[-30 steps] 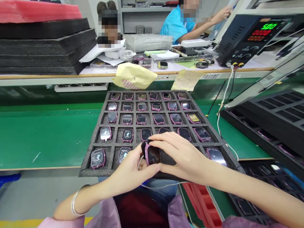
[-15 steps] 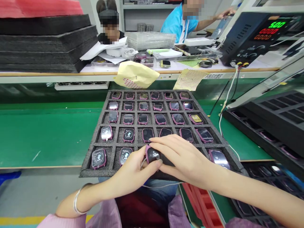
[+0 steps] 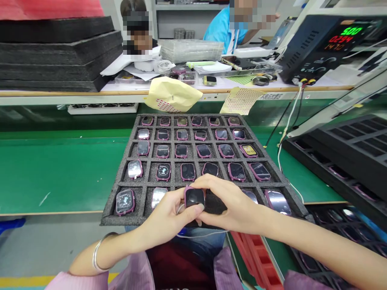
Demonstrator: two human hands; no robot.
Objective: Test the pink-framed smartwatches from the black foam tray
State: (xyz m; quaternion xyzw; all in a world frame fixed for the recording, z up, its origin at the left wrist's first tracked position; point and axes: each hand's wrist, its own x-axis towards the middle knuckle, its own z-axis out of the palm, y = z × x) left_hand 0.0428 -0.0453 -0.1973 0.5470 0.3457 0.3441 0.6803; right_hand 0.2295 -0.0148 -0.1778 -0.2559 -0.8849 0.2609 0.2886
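Between my hands, over the front row of the black foam tray [image 3: 112,204], is a smartwatch body [image 3: 194,198] with a purple case and a dark screen. My left hand [image 3: 173,211] is closed on it, the thumb lying on the lower screen. My right hand [image 3: 231,201] grips its right side and top edge between thumb and fingers. A white cable [image 3: 180,208] shows beside the left fingers and runs below the tray; its end is hidden. Around my hands, similar watches, such as one with a lit dial [image 3: 163,171], lie in the tray's compartments.
A power supply [image 3: 326,50] with lit digits stands at right. Black foam trays are stacked at far left [image 3: 54,60] and right [image 3: 347,157]. Red bins [image 3: 256,257] sit below. Yellow papers [image 3: 173,96] hang from the shelf edge. Two people are beyond the bench.
My right hand has drawn back from over the watch, its fingers now at the edge, so the screen shows more. The power supply digits have risen from zero. The person in blue has moved an arm.
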